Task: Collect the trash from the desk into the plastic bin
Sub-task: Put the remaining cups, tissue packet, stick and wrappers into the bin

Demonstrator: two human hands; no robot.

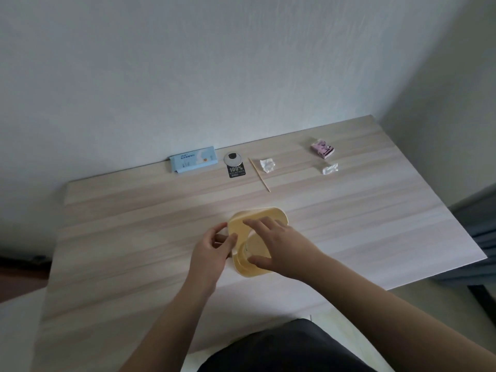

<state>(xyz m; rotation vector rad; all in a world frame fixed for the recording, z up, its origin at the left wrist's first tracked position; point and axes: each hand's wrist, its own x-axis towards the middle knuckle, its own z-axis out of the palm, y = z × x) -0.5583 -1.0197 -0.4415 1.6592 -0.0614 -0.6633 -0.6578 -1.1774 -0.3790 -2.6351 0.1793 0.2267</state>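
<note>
Left hand (pixel 214 248) at the left side of the yellow plastic bin (pixel 243 224), thumb and fingers curled against its wall and rim, gripping it. Right hand (pixel 279 245) spread over the bin's mouth, fingers straight and splayed, fingertips resting on the top of the bin, thumb down along the near edge; grasping nothing as far as can be seen. Hands close together, one on either side of the bin, not touching each other. Bin standing on the wooden desk (pixel 134 264), light grain, directly between the hands, a little nearer than mid-desk. Inside of bin mostly hidden under the right hand; contents cannot be told.

Beyond the hands, toward the wall, a row of items lying well apart from the bin. Straight ahead of the left hand and a bit further left: flat light-blue packet (pixel 192 159), against the wall edge. Just right of it: black tag with a round silver top (pixel 235 165), printed "100%". Beside that, ahead of the right hand: thin wooden stick (pixel 259 175), lying at a slant. Touching or just beside the stick's far end: crumpled white paper (pixel 267 165). Further right, well past the right hand: second crumpled white scrap (pixel 330 169), and just beyond it a small pink box (pixel 322 149).

Dark clothing (pixel 284 347) at the near edge, below both forearms. White wall behind the desk.
</note>
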